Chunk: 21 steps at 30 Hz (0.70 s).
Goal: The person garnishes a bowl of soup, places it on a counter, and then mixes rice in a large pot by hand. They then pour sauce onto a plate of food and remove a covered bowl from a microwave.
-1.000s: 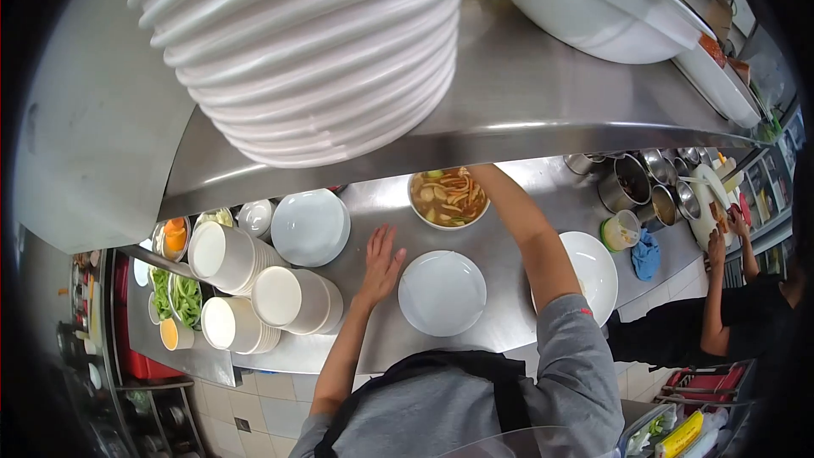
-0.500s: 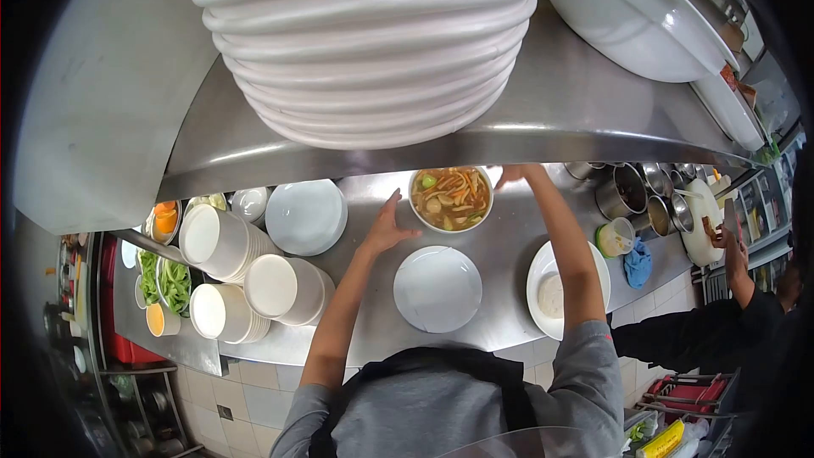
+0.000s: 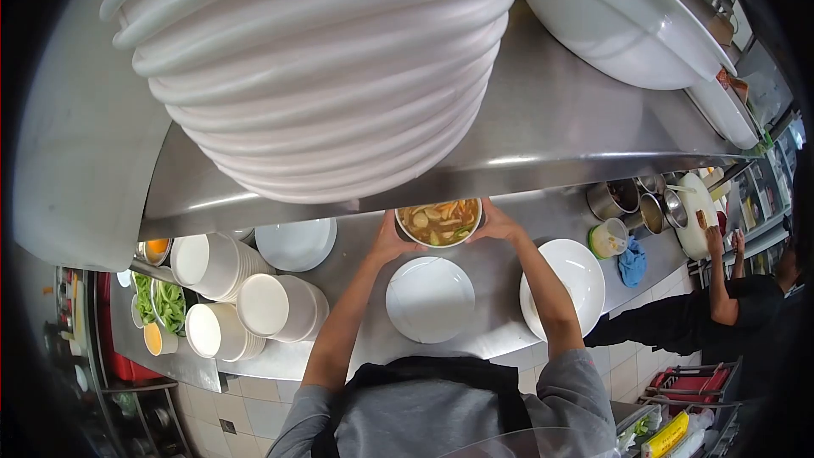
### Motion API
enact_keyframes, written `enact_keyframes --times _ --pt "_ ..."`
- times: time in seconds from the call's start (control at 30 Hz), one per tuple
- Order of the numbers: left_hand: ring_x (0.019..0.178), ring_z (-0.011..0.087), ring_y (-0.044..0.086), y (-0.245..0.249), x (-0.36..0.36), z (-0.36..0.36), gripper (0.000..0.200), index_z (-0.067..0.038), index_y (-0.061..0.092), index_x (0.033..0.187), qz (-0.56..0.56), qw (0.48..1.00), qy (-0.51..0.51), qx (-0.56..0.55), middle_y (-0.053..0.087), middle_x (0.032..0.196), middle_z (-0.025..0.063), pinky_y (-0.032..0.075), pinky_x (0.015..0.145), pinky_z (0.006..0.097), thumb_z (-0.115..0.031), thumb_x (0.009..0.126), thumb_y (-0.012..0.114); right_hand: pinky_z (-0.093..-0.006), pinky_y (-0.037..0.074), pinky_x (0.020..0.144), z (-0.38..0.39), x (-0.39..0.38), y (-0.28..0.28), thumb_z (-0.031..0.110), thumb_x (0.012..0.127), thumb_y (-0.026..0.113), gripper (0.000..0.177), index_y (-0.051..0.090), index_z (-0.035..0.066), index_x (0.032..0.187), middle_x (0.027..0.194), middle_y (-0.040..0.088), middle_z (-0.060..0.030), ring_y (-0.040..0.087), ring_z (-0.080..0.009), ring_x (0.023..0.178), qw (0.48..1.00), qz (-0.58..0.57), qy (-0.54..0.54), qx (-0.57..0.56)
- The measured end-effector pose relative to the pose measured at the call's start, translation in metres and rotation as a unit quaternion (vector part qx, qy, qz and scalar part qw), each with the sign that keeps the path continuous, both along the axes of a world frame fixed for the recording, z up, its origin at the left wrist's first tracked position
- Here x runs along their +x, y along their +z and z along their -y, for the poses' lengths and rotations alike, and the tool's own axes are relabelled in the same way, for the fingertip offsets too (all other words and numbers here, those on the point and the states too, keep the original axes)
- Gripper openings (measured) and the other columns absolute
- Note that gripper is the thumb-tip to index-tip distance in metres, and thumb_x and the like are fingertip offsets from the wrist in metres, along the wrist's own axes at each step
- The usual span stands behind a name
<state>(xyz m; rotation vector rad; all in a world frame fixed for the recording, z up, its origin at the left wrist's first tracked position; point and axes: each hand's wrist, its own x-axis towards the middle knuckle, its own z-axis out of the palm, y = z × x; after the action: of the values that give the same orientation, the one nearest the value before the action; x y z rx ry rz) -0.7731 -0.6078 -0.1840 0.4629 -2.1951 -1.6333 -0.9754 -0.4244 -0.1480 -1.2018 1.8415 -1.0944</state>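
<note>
A white bowl (image 3: 442,246) filled with brown soup, with pale and green pieces and orange strips in it, stands at the back of the steel counter, under the shelf edge. My left hand (image 3: 393,240) is closed against its left side, the thumb along the near wall. On the opposite side my right hand (image 3: 498,225) grips the bowl, some fingers hidden behind it. Between my forearms, nearer to me, a round white plate (image 3: 430,299) lies on the counter. A larger white dish (image 3: 587,276) sits partly beneath my right forearm.
Overhead, a tall stack of white dishes (image 3: 331,76) rests on the steel shelf (image 3: 543,131). White paper tubs (image 3: 275,305) and leafy greens (image 3: 170,304) are at left. Metal pots (image 3: 610,198) and a blue cloth (image 3: 632,263) lie right, near another person (image 3: 721,309).
Both hands have closed in on the soup bowl and now hold its sides; before, they were spread apart beside it. My view has shifted, and the shelf hides more of the back.
</note>
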Motion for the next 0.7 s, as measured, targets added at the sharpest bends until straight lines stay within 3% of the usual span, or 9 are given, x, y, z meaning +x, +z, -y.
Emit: enact_keyframes --times 0.07,0.1,0.2,0.3,0.53,0.7 --pt "0.123 0.0229 0.034 -0.007 0.003 0.002 0.118 -0.006 0.019 0.135 0.000 1.000 0.000 -0.008 0.038 0.130 0.0099 0.028 0.103 0.0359 -0.017 0.040 0.087 -0.0342 0.023 0.103 -0.002 0.005 -0.005 0.019 0.041 0.086 0.110 0.022 0.005 0.130 0.128 0.036 -0.0135 0.031 -0.0253 0.122 1.000 -0.010 -0.015 -0.016" --pt "0.123 0.0231 0.034 -0.005 0.005 0.000 0.117 -0.007 0.020 0.135 -0.001 1.000 -0.001 -0.008 0.038 0.130 0.0098 0.028 0.103 0.0359 -0.017 0.040 0.087 -0.0368 0.018 0.106 -0.002 0.005 -0.002 0.020 0.042 0.086 0.131 -0.003 0.007 0.137 0.139 0.020 -0.0151 0.018 -0.0271 0.130 0.999 -0.011 0.002 0.053" --pt "0.123 0.0235 0.033 0.006 0.009 -0.001 0.116 -0.007 0.021 0.135 0.012 1.000 -0.001 -0.017 0.037 0.130 0.0098 0.027 0.103 0.0364 -0.017 0.040 0.087 -0.0378 0.018 0.106 -0.004 0.013 0.007 0.021 0.041 0.086 0.130 0.000 0.007 0.137 0.139 0.020 -0.0148 0.019 -0.0277 0.129 1.000 0.006 0.007 0.026" --pt "0.124 0.0242 0.033 0.021 0.015 -0.005 0.117 -0.008 0.022 0.135 -0.010 1.000 -0.008 -0.022 0.036 0.132 0.0101 0.026 0.103 0.0373 -0.018 0.039 0.087 -0.0344 0.021 0.104 -0.006 0.021 0.002 0.019 0.041 0.086 0.119 0.014 0.005 0.135 0.133 0.031 -0.0130 0.028 -0.0250 0.125 0.997 0.037 -0.009 -0.065" --pt "0.120 0.0272 0.037 0.053 0.040 -0.025 0.114 -0.006 0.025 0.133 -0.060 0.996 0.018 -0.058 0.039 0.128 0.0135 0.031 0.100 0.0377 -0.022 0.038 0.086 -0.0384 0.016 0.106 -0.021 0.041 0.039 0.026 0.038 0.086 0.125 0.011 0.010 0.137 0.137 0.026 -0.0125 0.022 -0.0282 0.128 0.994 -0.104 -0.001 -0.020" --pt "0.118 0.0280 0.039 0.067 0.083 -0.053 0.112 -0.005 0.027 0.132 -0.045 0.996 0.030 -0.077 0.041 0.127 0.0129 0.032 0.098 0.0383 -0.026 0.039 0.086 -0.0517 0.007 0.104 -0.047 0.070 0.045 0.040 0.037 0.083 0.128 0.008 0.013 0.137 0.137 0.027 -0.0127 0.022 -0.0283 0.130 0.991 -0.128 0.011 0.024"
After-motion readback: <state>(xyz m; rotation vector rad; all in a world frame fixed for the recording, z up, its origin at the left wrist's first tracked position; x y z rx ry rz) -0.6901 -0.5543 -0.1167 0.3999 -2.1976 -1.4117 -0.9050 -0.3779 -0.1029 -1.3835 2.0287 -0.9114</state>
